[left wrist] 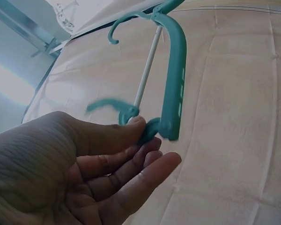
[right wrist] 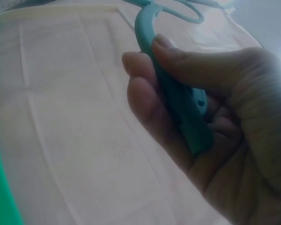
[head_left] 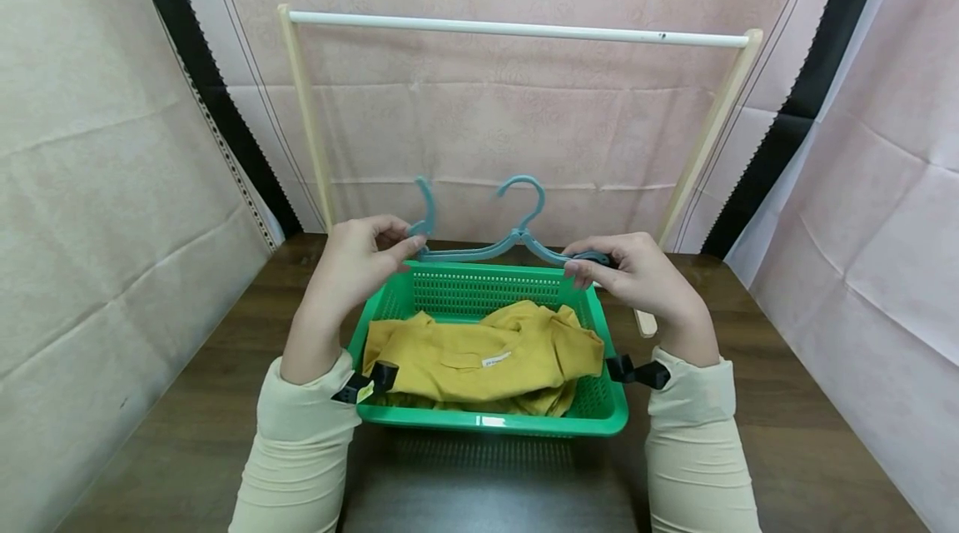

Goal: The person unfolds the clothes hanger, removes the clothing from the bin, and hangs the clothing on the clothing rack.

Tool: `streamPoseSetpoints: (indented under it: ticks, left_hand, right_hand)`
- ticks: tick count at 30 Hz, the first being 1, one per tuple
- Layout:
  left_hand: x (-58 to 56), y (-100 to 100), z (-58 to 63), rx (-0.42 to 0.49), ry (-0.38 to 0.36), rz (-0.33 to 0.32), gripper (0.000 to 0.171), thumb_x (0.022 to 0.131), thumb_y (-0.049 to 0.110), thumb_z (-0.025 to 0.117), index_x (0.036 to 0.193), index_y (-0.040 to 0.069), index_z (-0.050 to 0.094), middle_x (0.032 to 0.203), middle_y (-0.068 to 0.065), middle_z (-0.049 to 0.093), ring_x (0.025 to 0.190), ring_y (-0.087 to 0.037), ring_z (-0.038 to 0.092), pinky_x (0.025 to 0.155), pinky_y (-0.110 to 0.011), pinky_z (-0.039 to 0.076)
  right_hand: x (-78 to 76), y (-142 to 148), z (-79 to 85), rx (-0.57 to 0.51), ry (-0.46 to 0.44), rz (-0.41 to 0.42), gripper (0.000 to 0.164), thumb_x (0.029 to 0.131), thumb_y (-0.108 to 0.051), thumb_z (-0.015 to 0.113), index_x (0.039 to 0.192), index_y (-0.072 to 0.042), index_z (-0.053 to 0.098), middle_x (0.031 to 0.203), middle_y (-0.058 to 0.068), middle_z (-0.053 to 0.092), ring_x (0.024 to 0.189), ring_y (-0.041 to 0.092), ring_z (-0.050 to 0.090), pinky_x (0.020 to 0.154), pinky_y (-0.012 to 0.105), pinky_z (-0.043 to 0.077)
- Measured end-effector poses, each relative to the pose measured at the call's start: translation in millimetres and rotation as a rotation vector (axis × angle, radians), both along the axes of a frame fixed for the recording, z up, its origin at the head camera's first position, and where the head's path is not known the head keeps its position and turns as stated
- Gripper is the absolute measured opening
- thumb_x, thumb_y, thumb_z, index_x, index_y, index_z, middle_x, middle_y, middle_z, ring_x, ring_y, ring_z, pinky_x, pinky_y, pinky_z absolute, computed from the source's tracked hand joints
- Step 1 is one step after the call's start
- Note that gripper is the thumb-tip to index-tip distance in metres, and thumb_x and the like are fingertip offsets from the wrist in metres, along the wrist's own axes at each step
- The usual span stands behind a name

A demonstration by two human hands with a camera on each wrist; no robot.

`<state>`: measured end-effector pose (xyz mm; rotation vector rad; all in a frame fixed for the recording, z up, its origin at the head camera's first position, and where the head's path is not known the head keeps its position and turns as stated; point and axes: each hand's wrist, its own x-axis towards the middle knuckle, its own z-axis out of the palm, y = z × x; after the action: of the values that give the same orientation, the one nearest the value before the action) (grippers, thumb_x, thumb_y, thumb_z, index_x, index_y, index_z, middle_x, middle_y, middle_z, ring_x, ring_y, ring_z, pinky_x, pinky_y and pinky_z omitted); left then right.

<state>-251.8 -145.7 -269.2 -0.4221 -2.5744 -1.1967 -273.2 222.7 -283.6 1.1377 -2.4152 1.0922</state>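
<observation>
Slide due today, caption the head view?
Left hand and right hand hold a blue hanger near a green basket of yellow clothing.

2 pale sleeves [head_left: 295,466], folded cuffs [head_left: 693,390], black wrist straps [head_left: 640,373]

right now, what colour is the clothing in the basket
Mustard yellow; the clothing shows best in the head view.

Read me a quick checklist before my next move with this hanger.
1. Left grip on the hanger: ok, pinching at its left end.
2. Right grip: ok, holding the right end.
3. Middle hook pointing up: ok.
4. Second hook part of the same hanger: cannot tell.
5. Yellow clothing on the hanger: not ok, lying in the green basket.
6. Rail in place: ok, running between two posts.
</observation>
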Motion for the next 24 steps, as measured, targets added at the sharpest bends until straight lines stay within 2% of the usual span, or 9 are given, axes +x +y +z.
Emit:
streamPoseSetpoints:
  ticks: [6,10,15,19,22,24]
  left_hand:
    - [-1.9,-3.5,-0.1,0.135,-0.022,0.022,0.031,0.101,0.035,0.063,0.107,0.007,0.074,0.094,-0.007,0.073,0.072,-0.017,0.074,0.064,-0.03,0.06]
    - [-3.5,-1.9,-0.8,0.178,-0.065,0.05,0.034,0.102,0.036,0.06,0.102,0.006,0.076,0.09,-0.009,0.074,0.071,-0.018,0.074,0.061,-0.03,0.06]
    - [-3.4,3.1,-1.2,0.233,-0.117,0.048,0.032,0.104,0.031,0.056,0.101,0.005,0.075,0.092,-0.012,0.073,0.072,-0.021,0.073,0.063,-0.033,0.061]
    - [-3.1,3.4,-1.5,0.293,-0.146,0.027,0.033,0.105,0.031,0.055,0.105,0.003,0.074,0.094,-0.013,0.072,0.08,-0.024,0.073,0.068,-0.038,0.061]
    - [-3.2,2.8,-1.2,0.318,-0.165,0.008,0.034,0.105,0.03,0.055,0.107,0.001,0.073,0.096,-0.015,0.072,0.083,-0.023,0.073,0.071,-0.041,0.061]
    - [-3.3,1.8,-0.9,0.302,-0.174,0.003,0.034,0.105,0.03,0.055,0.107,0.001,0.073,0.097,-0.015,0.072,0.083,-0.021,0.073,0.071,-0.039,0.061]
  right_hand:
    - [4.4,4.6,2.6,-0.121,-0.027,-0.009,0.015,0.095,0.0,0.068,0.106,-0.006,0.075,0.082,0.002,0.073,0.073,0.016,0.071,0.07,0.03,0.06]
    - [5.7,4.9,3.9,-0.187,-0.037,-0.001,0.015,0.094,0.003,0.067,0.107,-0.002,0.074,0.087,0.008,0.074,0.076,0.014,0.073,0.071,0.032,0.06]
    - [5.3,1.6,3.3,-0.195,0.057,-0.015,0.017,0.093,0.004,0.068,0.107,-0.004,0.075,0.087,0.009,0.075,0.074,0.012,0.073,0.068,0.027,0.06]
    - [4.8,-2.0,2.5,-0.189,0.143,-0.043,0.021,0.091,0.008,0.068,0.107,-0.005,0.075,0.087,0.006,0.075,0.073,0.013,0.073,0.068,0.023,0.059]
    - [4.9,-2.6,2.5,-0.183,0.172,-0.067,0.022,0.091,0.008,0.069,0.107,-0.007,0.076,0.086,0.003,0.075,0.073,0.011,0.073,0.068,0.021,0.058]
    - [4.8,-2.8,2.5,-0.178,0.165,-0.069,0.021,0.091,0.007,0.069,0.106,-0.007,0.076,0.086,0.002,0.075,0.073,0.01,0.073,0.068,0.022,0.058]
